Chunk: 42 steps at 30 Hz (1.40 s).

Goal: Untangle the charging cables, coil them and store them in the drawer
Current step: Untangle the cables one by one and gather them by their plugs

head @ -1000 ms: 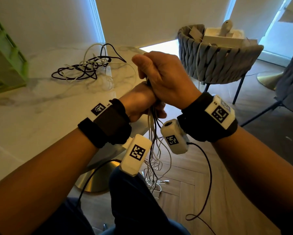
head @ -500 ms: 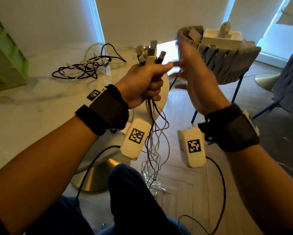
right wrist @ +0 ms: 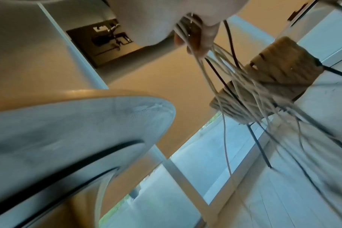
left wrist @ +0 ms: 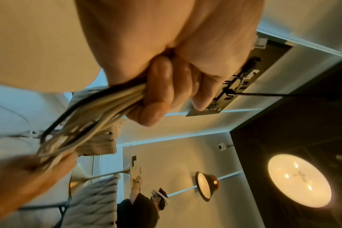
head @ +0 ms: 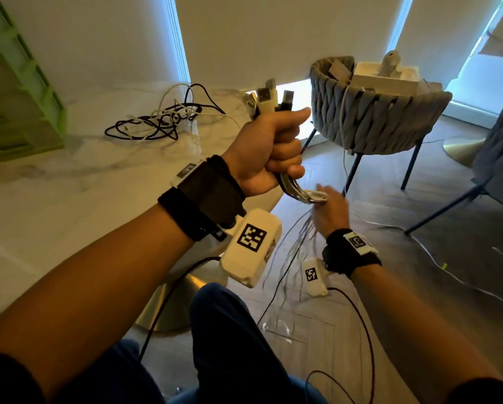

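My left hand (head: 283, 153) is raised over the table edge, fist closed round a bundle of white and black charging cables (head: 300, 193), whose USB plugs (head: 269, 97) stick up above the fist. Its fingers (left wrist: 160, 92) curl round the bundle (left wrist: 88, 115) in the left wrist view. Just below, my right hand (head: 323, 201) grips the same bundle where it leaves the fist; the loose ends (head: 291, 258) hang blurred toward the floor. The hanging cables (right wrist: 234, 80) also fill the right wrist view. A second tangle of cables (head: 163, 121) lies on the marble table (head: 69, 214).
A green drawer unit (head: 26, 83) stands at the table's far left. A grey woven chair (head: 375, 121) holding boxes is on the right, and another chair (head: 501, 158) at the right edge. Thin wires trail over the wooden floor (head: 419, 287). My knee (head: 224, 330) is below the hands.
My right hand dropped from beside the plugs to below the left fist and took hold of the hanging cables. The left hand kept its grip and tilted the plugs upward.
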Available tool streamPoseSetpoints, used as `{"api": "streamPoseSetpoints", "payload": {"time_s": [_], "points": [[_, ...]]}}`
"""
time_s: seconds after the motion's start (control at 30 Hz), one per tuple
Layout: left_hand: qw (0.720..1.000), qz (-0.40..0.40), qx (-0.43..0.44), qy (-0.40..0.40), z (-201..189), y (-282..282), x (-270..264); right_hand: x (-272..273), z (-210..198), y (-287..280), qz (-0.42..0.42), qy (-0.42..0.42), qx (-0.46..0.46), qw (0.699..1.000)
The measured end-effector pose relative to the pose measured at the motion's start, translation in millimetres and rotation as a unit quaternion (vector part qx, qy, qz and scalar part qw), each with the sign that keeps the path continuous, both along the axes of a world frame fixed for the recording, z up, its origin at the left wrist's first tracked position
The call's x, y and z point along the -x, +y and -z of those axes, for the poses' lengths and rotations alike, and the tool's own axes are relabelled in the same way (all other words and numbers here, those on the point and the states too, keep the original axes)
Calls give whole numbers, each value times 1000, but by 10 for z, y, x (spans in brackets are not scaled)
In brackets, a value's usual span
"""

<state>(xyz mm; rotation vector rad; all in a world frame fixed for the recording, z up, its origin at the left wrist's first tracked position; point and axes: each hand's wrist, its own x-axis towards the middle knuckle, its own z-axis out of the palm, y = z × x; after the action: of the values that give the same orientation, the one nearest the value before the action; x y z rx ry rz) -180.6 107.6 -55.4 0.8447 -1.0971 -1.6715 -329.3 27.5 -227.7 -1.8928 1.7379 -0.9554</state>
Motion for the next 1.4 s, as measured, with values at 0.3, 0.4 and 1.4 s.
{"api": "streamPoseSetpoints", "payload": {"time_s": [0.3,0.4,1.4], "points": [[998,-43,22,-40,50,58,-339,46,-10,227,-263,166,-234,921],[997,-69,4,-19,161,81,-484,-41,-595,311,-262,220,-170,924],[943,-246,49,-220,107,648,-1493,-2067,-2323,867,-553,184,53,811]]}}
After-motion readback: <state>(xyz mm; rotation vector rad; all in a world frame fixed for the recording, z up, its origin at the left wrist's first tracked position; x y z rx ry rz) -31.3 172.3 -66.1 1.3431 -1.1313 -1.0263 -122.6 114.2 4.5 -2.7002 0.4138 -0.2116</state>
